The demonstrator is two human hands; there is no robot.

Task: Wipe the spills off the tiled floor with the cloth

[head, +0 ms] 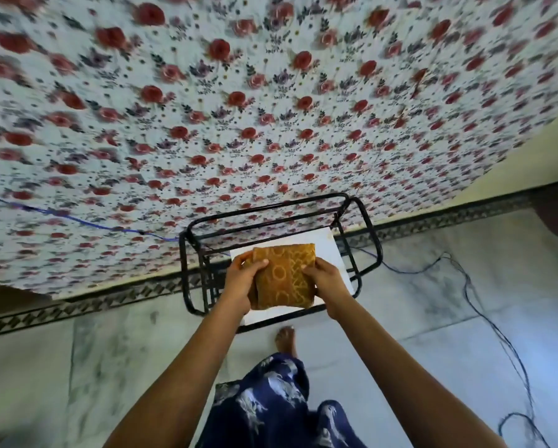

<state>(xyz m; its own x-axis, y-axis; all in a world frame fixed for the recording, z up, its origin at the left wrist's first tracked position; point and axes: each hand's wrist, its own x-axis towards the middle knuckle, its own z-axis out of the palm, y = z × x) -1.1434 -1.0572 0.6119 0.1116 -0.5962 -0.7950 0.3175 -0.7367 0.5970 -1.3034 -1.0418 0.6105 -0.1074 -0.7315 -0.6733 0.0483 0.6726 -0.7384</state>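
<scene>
Both hands hold the folded mustard-patterned cloth [284, 274]. The left hand [242, 276] grips its left edge with the thumb laid on top, and the right hand [327, 274] pinches its right edge the same way. The cloth sits over the white top of a small black-framed bench [365, 221]. Whether it rests on that top or is just clear of it cannot be told from this angle. The step in hand looks like picking the cloth up, so the wiping has not begun. A firm grip on both edges should keep the pad from falling open, and lifting it straight up should clear the bench's raised rails before it goes down to the floor [432, 302]. Keeping it folded would give a thick face to press with and a clean side to turn to. No spill can be made out here, since the grey veining of the pale tiles could easily hide one, so the floor wants a look before kneeling. Room is tight ahead, where the bench stands against the flower-printed bed [271, 108] and a dark patterned border [109, 299] runs along the base beneath it. The person's bare foot [285, 339] is just short of the bench. The open tile lies to the left and right, but thin blue cables [484, 318] trail across the right side and could snag the cloth or a foot. The left side looks like the safer start.
</scene>
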